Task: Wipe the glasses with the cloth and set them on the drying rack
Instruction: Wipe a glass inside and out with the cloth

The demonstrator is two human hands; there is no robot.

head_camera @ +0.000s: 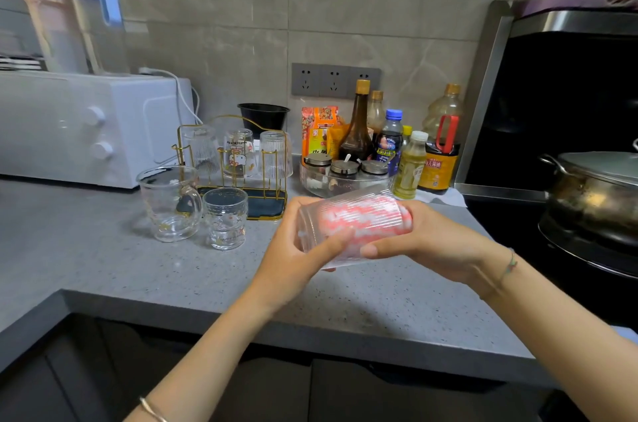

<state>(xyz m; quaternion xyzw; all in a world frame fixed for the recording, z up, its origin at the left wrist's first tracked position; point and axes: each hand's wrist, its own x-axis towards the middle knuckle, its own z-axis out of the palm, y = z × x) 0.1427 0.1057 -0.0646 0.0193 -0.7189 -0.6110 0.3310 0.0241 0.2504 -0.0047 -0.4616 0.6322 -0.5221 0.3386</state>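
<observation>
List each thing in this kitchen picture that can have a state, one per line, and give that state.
Ribbed glass: held on its side in both hands, pink cloth stuffed inside.
Left hand: gripping the glass.
Right hand: gripping the glass.
Drying rack: three glasses hung upside down.
Glass mug: upright on the counter, empty.
Small glass: upright on the counter, empty.
Pot: lid on.
Wall sockets: nothing plugged in.

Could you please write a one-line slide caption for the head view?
Both hands, left hand and right hand, hold a ribbed glass stuffed with pink cloth.
</observation>
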